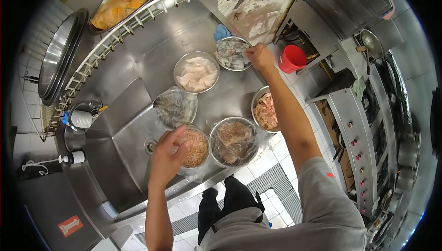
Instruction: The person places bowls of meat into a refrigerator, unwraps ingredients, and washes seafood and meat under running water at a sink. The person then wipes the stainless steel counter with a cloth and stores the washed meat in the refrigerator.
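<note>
My right hand [260,57] is closed at the right rim of a metal bowl of raw, greyish seafood that looks like shrimp [232,53]. With thumb and fingers apart, my left hand [168,153] hovers at the left edge of a bowl of small orange-brown grains or chopped bits [195,148]. Just above that lies a bowl wrapped in clear plastic [175,107], its grey contents blurred by the film. Pale fish-like slices [198,74] fill another bowl. A plastic-covered bowl of brown meat [234,141] sits near the counter's front edge, and raw pinkish meat [265,112] lies partly behind my right forearm.
A steel sink basin [124,145] lies left of the bowls. The white wire rack [133,23] curves along the back, holding an oval pan with orange food [124,2]. On the right are a red bucket [293,59] and a stove with knobs [357,154].
</note>
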### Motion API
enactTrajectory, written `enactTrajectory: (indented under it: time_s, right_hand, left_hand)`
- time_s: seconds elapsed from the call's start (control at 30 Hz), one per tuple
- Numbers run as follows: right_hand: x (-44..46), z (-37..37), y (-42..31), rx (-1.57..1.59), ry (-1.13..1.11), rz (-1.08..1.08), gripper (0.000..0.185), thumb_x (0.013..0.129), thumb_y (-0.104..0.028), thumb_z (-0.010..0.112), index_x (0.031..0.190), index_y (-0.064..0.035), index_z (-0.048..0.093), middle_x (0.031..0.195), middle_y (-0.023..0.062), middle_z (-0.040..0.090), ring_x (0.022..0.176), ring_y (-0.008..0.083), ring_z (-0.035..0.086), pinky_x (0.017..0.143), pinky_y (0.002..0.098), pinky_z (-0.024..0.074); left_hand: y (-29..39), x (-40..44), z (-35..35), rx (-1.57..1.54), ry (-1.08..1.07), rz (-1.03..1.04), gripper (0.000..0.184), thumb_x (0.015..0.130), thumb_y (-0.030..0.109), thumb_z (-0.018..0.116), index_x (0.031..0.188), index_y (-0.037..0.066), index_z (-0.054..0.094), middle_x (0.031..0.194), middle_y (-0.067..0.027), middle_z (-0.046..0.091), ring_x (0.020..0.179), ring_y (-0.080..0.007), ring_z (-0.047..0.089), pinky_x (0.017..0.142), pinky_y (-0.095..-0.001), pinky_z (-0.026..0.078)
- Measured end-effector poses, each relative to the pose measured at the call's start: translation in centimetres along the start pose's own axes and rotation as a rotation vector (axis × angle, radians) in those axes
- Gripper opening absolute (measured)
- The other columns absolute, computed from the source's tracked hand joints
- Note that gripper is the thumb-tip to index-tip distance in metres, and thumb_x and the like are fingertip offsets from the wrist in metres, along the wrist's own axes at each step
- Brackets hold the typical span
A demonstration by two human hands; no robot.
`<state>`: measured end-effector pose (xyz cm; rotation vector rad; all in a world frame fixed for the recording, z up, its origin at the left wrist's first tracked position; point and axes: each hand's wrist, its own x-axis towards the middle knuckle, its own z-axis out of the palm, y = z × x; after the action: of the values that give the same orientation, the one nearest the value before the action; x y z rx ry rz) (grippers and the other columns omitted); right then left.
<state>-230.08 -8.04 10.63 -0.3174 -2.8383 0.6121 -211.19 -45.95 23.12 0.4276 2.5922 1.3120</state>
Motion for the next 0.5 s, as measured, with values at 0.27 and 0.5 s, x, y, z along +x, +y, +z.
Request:
enactTrajectory:
  time_s: [0.27, 0.5]
  right_hand:
    - [1.4, 0.0, -0.4, -0.191, -0.183, 0.035, 0.027, 0.078, -0.031, 0.061, 0.089, -0.0102, 0.073, 0.096, 0.0169, 0.069, 0.088, 0.0322, 0.065, 0.08, 0.0418, 0.0504]
    - [1.0, -1.5, 2.3, 0.762, -0.35, 0.139, 0.025, 0.083, -0.024, 0.066, 0.093, -0.0009, 0.069, 0.086, 0.0053, 0.068, 0.077, 0.0163, 0.061, 0.072, 0.0303, 0.0469]
  left_hand:
    - [-2.3, -6.1, -2.6, -0.079, 0.166, -0.299, 0.036, 0.085, 0.008, 0.066, 0.12, 0.009, 0.063, 0.094, -0.0023, 0.066, 0.076, -0.0101, 0.052, 0.07, -0.0262, 0.042]
    - [-3.1, -8.5, -3.8, -0.102, 0.225, -0.323, 0.035, 0.087, 0.01, 0.066, 0.121, 0.007, 0.062, 0.094, -0.0029, 0.066, 0.078, -0.0088, 0.053, 0.072, -0.0245, 0.043]
